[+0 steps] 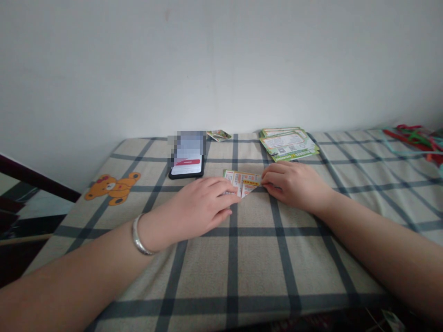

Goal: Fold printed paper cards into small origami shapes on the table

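Observation:
A small printed flyer (247,180), folded with slanting edges, lies on the checked tablecloth between my hands. My left hand (199,203), with a silver bangle at the wrist, holds the flyer's left part down with its fingertips. The thumb of that hand sits lower, off the paper. At the flyer's right corner, the thumb and fingers of my right hand (292,184) close in a pinch. Part of the paper is hidden under the left fingers.
A phone (187,157) lies behind my left hand, with a small folded paper piece (219,135) beside it. A stack of green-edged flyers (289,144) is behind my right hand. Also on the cloth (256,258) are a bear cutout (113,188) and colourful strips (415,136). A wall stands behind.

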`<action>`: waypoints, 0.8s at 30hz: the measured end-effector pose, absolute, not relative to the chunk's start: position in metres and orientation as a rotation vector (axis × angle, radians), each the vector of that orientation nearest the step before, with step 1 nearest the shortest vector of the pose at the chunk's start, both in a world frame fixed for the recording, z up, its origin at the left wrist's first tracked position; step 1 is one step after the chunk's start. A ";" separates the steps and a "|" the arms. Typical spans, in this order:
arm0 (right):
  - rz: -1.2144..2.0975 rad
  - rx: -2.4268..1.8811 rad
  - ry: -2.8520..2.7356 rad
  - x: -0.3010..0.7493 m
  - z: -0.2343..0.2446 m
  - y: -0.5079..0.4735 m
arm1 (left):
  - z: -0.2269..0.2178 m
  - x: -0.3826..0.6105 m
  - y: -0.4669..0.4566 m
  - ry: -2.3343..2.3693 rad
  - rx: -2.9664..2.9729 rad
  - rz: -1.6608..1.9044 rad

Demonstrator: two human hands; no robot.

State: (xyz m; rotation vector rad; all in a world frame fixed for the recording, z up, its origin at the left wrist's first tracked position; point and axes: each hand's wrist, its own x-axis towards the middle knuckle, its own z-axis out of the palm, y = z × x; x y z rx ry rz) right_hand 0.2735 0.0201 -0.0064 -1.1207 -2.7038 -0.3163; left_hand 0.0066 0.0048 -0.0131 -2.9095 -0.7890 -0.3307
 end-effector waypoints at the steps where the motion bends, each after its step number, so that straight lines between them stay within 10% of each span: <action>1: -0.330 -1.117 -2.710 0.274 -0.007 0.021 | -0.014 0.006 0.006 -0.782 -2.920 -0.349; 24: -0.514 -0.947 -2.706 0.273 -0.005 0.029 | -0.017 0.007 0.009 -0.809 -2.945 -0.431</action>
